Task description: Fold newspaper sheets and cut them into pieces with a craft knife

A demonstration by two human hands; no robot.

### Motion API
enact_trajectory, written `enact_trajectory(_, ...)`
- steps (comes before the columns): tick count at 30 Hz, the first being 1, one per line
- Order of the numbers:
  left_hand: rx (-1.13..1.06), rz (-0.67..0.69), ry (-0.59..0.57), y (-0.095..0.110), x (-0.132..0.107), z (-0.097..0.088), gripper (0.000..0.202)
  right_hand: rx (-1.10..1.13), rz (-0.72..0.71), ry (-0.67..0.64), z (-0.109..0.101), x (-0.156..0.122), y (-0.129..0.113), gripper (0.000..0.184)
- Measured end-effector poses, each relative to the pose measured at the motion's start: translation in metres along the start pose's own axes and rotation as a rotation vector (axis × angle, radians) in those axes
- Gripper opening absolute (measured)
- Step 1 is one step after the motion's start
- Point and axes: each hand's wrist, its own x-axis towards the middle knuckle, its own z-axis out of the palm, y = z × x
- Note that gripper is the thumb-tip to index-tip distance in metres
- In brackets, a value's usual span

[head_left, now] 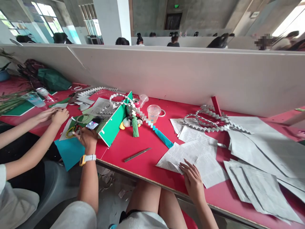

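Note:
My left hand (87, 137), with a yellow and white watch on the wrist, reaches past the green divider board (116, 122). Its bent fingers close on a pair of yellow-handled scissors (69, 132), partly hidden by the hand. Just beyond the knuckles is a phone (92, 125) with a lit screen. My right hand (192, 175) lies flat, fingers spread, on newspaper pieces (177, 156) near the table's front edge. Between my hands lies a thin metal blade-like tool (137, 155). Further back, a folded zigzag paper strip ends in a blue piece (163, 137).
On the left, a co-worker's hands (56, 115) meet above the table. A plastic cup (153, 113), a can (136, 103) and a penguin toy (128, 122) stand behind. Folded paper chains (207, 122) and newspaper stacks (259, 184) cover the right. A grey partition (166, 76) runs behind.

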Motion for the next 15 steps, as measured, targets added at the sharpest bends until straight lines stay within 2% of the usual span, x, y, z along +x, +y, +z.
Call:
enact_trajectory(3, 0.045, -0.096, 0.245, -0.018, -0.039, 0.002, 0.03, -0.001, -0.028, -0.019, -0.001, 0.001, -0.003, 0.032)
enact_trajectory(6, -0.067, -0.031, 0.405, -0.015, -0.1, -0.003, 0.028, 0.086, 0.001, -0.037, -0.006, 0.001, -0.008, 0.031)
enact_trajectory(7, -0.143, 0.07, 0.4, -0.008, -0.123, -0.006, 0.027, 0.117, 0.046, -0.016, -0.007, 0.001, -0.01, 0.03)
enact_trajectory(8, -0.255, 0.218, 0.336, 0.001, -0.146, -0.009, 0.027, 0.144, 0.109, 0.019, -0.009, 0.0, -0.012, 0.029)
enact_trajectory(9, -0.39, 0.372, 0.207, 0.012, -0.168, -0.011, 0.029, 0.171, 0.184, 0.058, -0.009, -0.001, -0.014, 0.028)
enact_trajectory(11, -0.568, 0.611, -0.249, 0.036, -0.206, -0.015, 0.043, 0.256, 0.314, 0.101, -0.01, -0.001, -0.018, 0.029)
enact_trajectory(12, -0.606, 0.695, -0.451, 0.046, -0.219, -0.015, 0.054, 0.327, 0.35, 0.083, -0.01, -0.001, -0.02, 0.029)
enact_trajectory(13, -0.639, 0.741, -0.573, 0.054, -0.23, -0.015, 0.063, 0.416, 0.363, 0.033, -0.011, 0.0, -0.022, 0.03)
enact_trajectory(15, -0.717, 0.774, -0.691, 0.064, -0.241, -0.011, 0.071, 0.609, 0.348, -0.118, -0.014, 0.001, -0.026, 0.028)
